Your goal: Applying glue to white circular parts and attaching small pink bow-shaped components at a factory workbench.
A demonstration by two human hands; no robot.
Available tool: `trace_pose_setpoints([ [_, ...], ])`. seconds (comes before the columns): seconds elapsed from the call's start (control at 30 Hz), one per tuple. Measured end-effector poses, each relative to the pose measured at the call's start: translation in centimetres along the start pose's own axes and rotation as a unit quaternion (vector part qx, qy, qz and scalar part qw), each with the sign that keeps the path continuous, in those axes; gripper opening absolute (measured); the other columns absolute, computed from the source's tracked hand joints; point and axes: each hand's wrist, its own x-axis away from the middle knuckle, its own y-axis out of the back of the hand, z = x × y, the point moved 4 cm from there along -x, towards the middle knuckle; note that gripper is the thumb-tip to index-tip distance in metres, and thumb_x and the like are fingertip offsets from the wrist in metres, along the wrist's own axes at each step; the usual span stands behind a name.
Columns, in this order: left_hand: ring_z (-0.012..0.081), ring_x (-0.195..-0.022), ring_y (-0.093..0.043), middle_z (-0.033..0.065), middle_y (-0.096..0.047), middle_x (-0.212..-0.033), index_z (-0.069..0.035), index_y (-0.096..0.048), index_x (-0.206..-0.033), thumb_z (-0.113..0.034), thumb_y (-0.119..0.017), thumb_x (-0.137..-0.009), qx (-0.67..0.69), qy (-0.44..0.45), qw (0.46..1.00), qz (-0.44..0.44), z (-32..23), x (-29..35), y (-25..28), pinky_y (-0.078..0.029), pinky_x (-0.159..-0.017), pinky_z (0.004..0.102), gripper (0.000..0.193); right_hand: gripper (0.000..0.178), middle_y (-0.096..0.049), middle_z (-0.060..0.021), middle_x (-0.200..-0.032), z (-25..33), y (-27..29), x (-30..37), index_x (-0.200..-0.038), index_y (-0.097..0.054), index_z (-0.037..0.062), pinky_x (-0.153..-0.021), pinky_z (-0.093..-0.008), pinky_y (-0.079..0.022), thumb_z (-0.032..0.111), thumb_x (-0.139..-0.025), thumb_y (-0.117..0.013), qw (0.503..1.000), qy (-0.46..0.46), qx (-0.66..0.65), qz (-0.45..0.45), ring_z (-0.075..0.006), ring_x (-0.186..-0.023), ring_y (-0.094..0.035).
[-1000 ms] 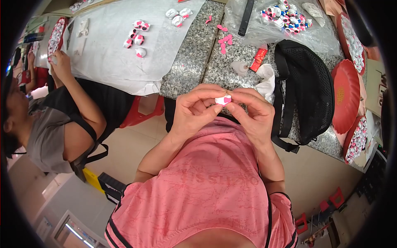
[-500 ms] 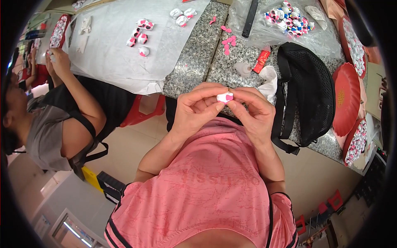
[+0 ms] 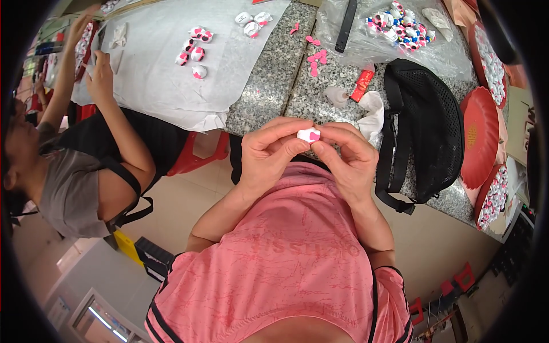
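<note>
Both of my hands meet in front of my chest, just off the table's near edge. Between the fingertips sits a small white piece with a pink patch [image 3: 309, 135], rounded in shape. My left hand [image 3: 267, 153] pinches it from the left with thumb and fingers. From the other side my right hand [image 3: 345, 155] presses thumb and fingers against it. Beyond my hands, several small flat pink pieces [image 3: 317, 57] lie on the granite tabletop [image 3: 266, 91]. Similar pink-and-white pieces with black spots [image 3: 198, 54] rest on white sheeting [image 3: 148, 74] at the left.
A black mesh bag [image 3: 426, 131] lies right of my hands, beside a red scalloped tray [image 3: 479, 137]. Behind it are a plastic bag [image 3: 337, 17] with many colourful pieces, a red wrapper [image 3: 362, 86] and a white cloth [image 3: 372, 114]. A co-worker [image 3: 74, 183] sits at left.
My hands and the small piece have shifted very slightly left, and the piece has turned a little between my fingers. At left, the co-worker's arms have moved, one reaching farther up.
</note>
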Motion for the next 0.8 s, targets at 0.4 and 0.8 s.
trace_pose_setpoints([
  [0.4, 0.0128, -0.081, -0.053, 0.0049, -0.055, -0.09, -0.003, -0.067, -0.097, -0.001, -0.079, -0.052, -0.172, -0.126, 0.977, -0.001, -0.7, 0.1, -0.4, -0.041, -0.069, 0.0229, 0.046, 0.018, -0.058, -0.0064, -0.095, -2.1, 0.2, 0.0, -0.103, -0.06, -0.0011, -0.069, -0.0213, -0.048, 0.005, -0.087, -0.055, 0.976, -0.133, -0.168, 0.027, -0.012, -0.079, -0.059],
  [0.8, 0.0127, -0.082, -0.052, 0.0043, -0.054, -0.09, -0.003, -0.066, -0.098, -0.001, -0.079, -0.052, -0.204, -0.11, 0.973, -0.014, -0.6, 0.1, -0.1, -0.041, -0.069, 0.0224, 0.048, 0.018, -0.057, -0.0068, -0.095, -1.7, -0.2, 0.1, -0.102, -0.06, -0.0021, -0.068, -0.0215, -0.048, 0.005, -0.087, -0.054, 0.977, -0.148, -0.15, 0.019, -0.0113, -0.076, -0.057],
])
